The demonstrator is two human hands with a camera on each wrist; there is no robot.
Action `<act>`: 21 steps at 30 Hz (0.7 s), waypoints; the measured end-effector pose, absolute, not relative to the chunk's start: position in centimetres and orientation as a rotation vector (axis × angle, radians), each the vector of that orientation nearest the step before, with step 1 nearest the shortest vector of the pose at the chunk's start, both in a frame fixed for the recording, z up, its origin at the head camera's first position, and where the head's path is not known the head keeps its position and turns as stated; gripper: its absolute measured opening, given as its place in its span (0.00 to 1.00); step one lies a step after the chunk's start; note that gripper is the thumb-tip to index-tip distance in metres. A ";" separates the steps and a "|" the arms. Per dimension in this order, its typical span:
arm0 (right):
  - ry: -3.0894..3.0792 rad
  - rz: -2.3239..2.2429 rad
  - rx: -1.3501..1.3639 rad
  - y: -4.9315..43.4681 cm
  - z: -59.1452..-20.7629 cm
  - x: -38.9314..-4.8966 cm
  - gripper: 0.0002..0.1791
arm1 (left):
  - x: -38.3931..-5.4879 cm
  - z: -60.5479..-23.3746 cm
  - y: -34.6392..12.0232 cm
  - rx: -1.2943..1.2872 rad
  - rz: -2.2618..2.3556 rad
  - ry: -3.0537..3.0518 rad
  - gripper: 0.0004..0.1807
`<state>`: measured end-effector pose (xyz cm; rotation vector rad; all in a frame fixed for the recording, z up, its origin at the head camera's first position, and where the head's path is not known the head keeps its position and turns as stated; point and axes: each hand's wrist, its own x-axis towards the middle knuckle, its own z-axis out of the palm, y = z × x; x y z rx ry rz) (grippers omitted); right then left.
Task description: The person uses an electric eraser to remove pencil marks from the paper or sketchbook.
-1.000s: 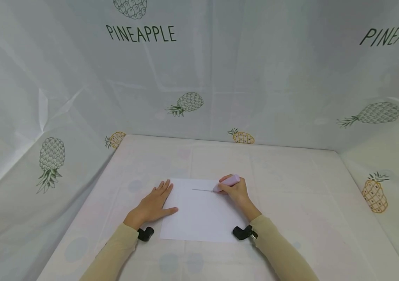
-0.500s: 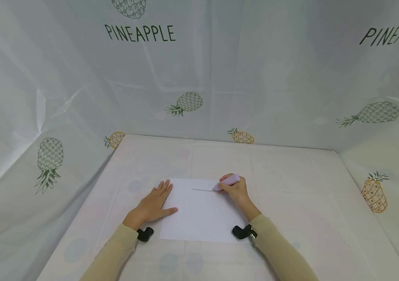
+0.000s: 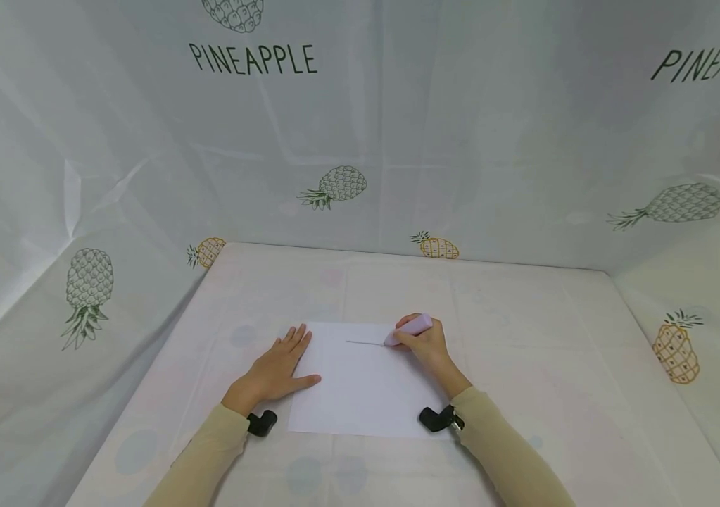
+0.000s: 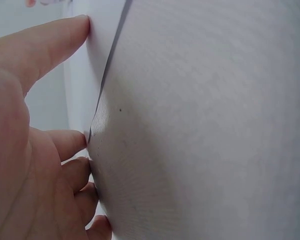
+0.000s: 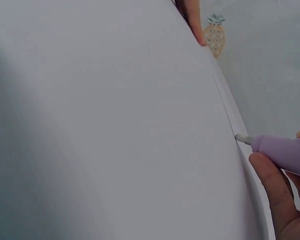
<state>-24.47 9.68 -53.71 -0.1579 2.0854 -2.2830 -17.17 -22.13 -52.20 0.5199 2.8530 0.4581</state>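
I judge drawing the line (image 3: pixel 364 343) is in hand: right hand (image 3: pixel 426 346) gripping the marker (image 5: pixel 281 153), tip on the paper (image 3: pixel 360 394); left hand (image 3: pixel 276 367) spread over its edge. Next likely needs a steady stroke.

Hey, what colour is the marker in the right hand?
The marker is pale purple, best seen in the right wrist view.

Smooth matt paper (image 3: pixel 353 394), plastic-looking marker (image 3: pixel 413 327)
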 end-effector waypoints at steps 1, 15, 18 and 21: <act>2.088 -2.283 -0.154 9.7 -53.7 -24.5 0.10 | -17.1 -52.2 -22.1 0.519 0.455 2.852 0.53; 2.129 -2.247 -0.151 9.8 -53.6 -24.4 0.10 | -17.2 -52.4 -22.3 0.520 0.450 2.839 0.53; 2.141 -2.244 -0.141 9.8 -53.6 -24.4 0.10 | -17.2 -52.2 -22.2 0.522 0.458 2.840 0.53; 2.142 -2.251 -0.120 9.8 -53.7 -24.5 0.09 | -17.2 -52.1 -22.2 0.527 0.474 2.841 0.53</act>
